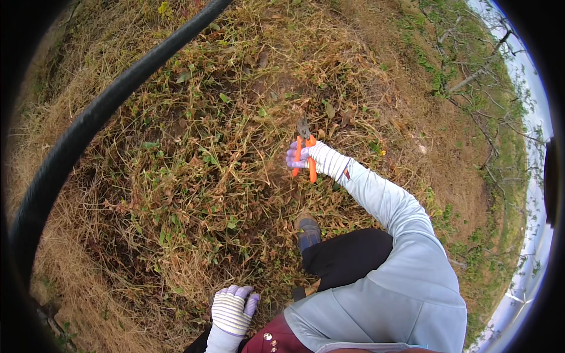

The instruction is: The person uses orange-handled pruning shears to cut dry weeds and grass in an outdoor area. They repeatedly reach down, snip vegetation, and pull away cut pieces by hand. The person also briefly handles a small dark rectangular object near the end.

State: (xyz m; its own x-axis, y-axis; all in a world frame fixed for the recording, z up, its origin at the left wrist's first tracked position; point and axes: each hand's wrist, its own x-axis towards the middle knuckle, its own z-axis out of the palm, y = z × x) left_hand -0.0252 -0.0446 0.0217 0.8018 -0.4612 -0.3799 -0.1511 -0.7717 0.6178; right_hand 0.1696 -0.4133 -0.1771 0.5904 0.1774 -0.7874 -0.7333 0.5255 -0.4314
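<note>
My right hand (304, 158), in a striped white glove with purple fingers, holds pruning shears (311, 165) with orange handles. Their short metal blades (303, 128) point away from me, just over dry, flattened weeds (212, 150). The handles stand somewhat apart, with a spring between them. Down by my body, my left hand (231, 309) wears a matching glove, and nothing shows in it. Its thumb is away from the fingers; the palm is hidden.
A shoe (308, 231) and a bent knee in black trousers (353, 253) are below the shears. Leafy branches (474, 79) spread along the right side. Close to the camera, a thick black cable or strap (97, 108) arcs across the left.
</note>
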